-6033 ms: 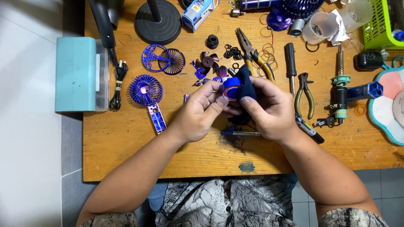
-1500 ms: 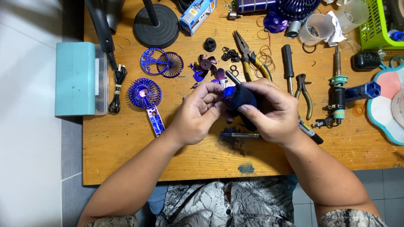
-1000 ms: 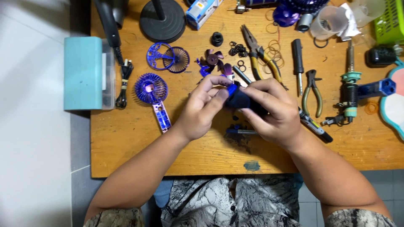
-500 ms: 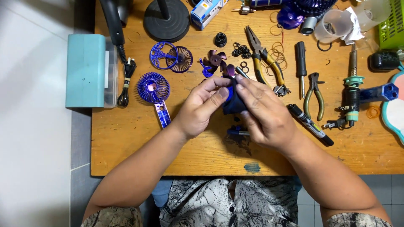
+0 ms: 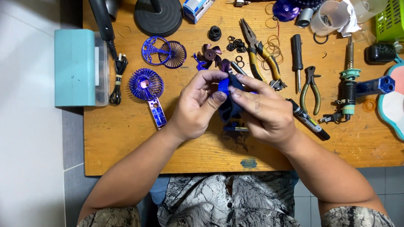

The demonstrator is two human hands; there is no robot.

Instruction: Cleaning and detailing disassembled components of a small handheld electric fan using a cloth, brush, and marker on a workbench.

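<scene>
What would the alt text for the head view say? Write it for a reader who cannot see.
Seen from above, the left hand and right hand together hold a small blue fan part in a dark cloth over a wooden workbench. Around them lie a blue fan grille, pliers and a screwdriver.

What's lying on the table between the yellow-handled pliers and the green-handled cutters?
In the head view, a black screwdriver lies between the yellow-handled pliers and the green-handled cutters.
</scene>
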